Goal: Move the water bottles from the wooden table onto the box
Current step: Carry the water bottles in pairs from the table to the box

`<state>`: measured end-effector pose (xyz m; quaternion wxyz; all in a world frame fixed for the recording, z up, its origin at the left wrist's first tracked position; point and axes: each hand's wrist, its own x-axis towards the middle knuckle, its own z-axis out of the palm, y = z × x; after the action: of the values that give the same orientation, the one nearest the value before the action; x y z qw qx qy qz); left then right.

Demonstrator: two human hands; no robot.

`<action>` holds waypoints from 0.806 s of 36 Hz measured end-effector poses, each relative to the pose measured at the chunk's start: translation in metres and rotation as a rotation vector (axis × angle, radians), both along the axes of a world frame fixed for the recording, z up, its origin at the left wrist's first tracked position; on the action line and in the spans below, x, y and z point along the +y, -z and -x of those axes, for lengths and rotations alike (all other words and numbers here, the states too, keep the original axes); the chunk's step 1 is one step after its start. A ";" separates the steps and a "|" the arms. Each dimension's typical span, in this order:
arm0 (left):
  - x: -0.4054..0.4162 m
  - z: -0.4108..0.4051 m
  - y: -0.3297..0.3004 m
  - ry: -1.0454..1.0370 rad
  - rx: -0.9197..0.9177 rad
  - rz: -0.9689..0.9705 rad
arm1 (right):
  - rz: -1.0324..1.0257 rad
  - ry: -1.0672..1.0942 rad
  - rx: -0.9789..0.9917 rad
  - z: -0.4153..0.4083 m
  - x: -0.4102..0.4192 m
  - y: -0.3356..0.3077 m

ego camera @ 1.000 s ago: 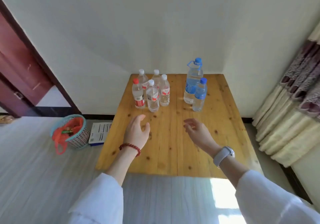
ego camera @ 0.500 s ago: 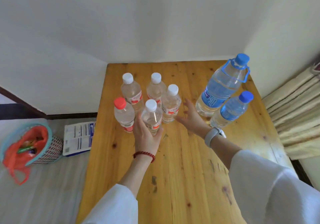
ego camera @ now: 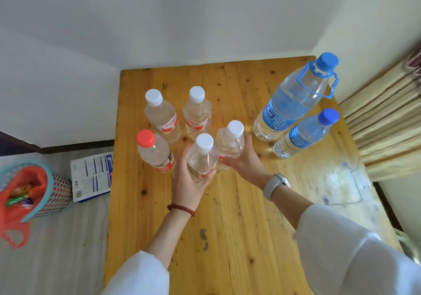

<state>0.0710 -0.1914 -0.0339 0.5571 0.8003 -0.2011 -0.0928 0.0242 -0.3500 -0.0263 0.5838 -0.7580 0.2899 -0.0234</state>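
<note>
Several clear water bottles stand on the wooden table. My left hand grips the front white-capped bottle. My right hand grips the white-capped bottle just to its right. A red-capped bottle stands left of them. Two more white-capped bottles stand behind. At the right stand a large blue-capped bottle with a carry handle and a small blue-capped bottle. No box for the bottles shows clearly.
A basket with an orange bag sits on the floor at the left. A flat white printed package lies beside the table. Curtains hang at the right. White walls close in behind the table.
I have moved closer over the table. My left hand has closed round the front bottle, and my right hand has come from beside its bottle to grip it.
</note>
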 end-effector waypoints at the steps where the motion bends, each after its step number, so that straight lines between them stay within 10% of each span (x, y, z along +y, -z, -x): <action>1: 0.002 0.006 -0.004 0.025 0.006 0.009 | -0.026 0.035 -0.005 0.012 0.003 0.001; 15: -0.035 0.151 -0.033 0.505 0.133 -0.069 | -0.082 0.533 0.039 0.279 0.035 -0.026; 29: -0.044 0.523 -0.091 1.263 0.136 -0.040 | 0.149 1.275 0.089 0.665 0.177 -0.083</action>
<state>-0.4517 -0.2357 0.0567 0.3914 0.5300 -0.5969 -0.4578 -0.6405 -0.1729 0.0570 0.3885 -0.4756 0.7051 -0.3547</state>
